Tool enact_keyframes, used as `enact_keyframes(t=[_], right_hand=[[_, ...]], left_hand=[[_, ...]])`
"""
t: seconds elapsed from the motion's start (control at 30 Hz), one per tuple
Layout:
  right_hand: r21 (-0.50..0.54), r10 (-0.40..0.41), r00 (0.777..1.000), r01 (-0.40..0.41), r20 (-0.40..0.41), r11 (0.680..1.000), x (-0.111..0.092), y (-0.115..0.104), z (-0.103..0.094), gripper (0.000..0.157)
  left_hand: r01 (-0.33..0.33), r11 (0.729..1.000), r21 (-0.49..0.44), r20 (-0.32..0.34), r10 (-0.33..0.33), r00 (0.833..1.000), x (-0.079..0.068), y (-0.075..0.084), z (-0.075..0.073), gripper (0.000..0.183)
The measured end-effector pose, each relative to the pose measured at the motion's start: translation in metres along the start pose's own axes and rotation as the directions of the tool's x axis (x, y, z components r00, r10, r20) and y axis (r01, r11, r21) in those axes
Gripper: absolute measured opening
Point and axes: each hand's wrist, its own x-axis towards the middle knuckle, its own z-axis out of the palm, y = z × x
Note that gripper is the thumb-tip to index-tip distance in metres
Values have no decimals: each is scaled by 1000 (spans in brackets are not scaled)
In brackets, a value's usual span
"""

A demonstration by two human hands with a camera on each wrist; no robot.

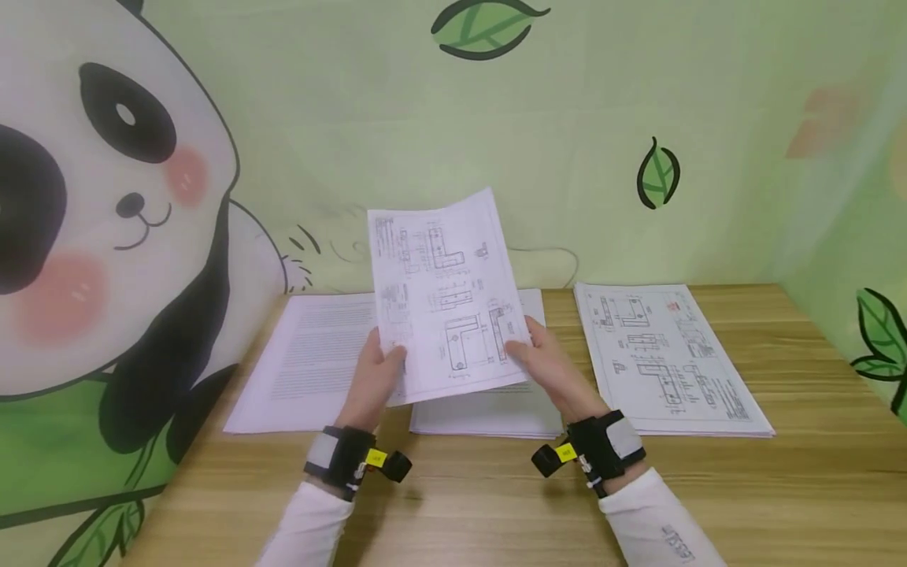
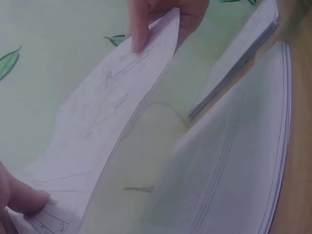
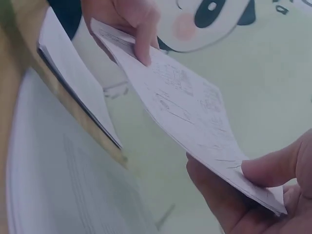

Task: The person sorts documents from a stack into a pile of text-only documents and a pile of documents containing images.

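A few sheets of paper printed with technical drawings [image 1: 425, 315] are held up between both hands, tilted above the middle of the table. My left hand [image 1: 370, 378] pinches their lower left edge, thumb on top and fingers behind. On the lower right edge, my right hand [image 1: 556, 370] has the same grip, its thumb [image 3: 273, 168] lying flat on the print. The right wrist view shows the fingers beneath the sheets. Below the held sheets lies a stack of text pages [image 1: 489, 413], partly covered by them in the head view.
Another stack of text pages [image 1: 312, 370] lies at the left of the wooden table [image 1: 482, 504]. To the right is a stack of drawing sheets [image 1: 666, 362]. Behind the table hangs a green backdrop [image 1: 340, 118] with a panda and leaves. Each wrist wears a black strap with a camera.
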Motion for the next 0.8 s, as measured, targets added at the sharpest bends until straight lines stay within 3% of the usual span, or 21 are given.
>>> enact_keyframes(t=[0.1, 0.23, 0.47, 0.8], right_hand=[[-37, 42, 996, -45, -75, 998, -5, 1, -23, 48], [-122, 60, 984, -81, -169, 989, -13, 4, -50, 47], [-222, 66, 965, -124, -253, 967, -31, 8, -97, 49], [-325, 45, 928, -174, -370, 930, -53, 17, -155, 56]], left_hand=[[-47, 999, -4, 64, 48, 997, 1, 5, 24, 56], [-63, 998, 21, 124, 60, 990, 0, 12, 53, 62], [-108, 994, -31, 220, 112, 969, 1, 15, 94, 51], [-11, 997, -82, 261, 32, 965, 2, 9, 153, 52]])
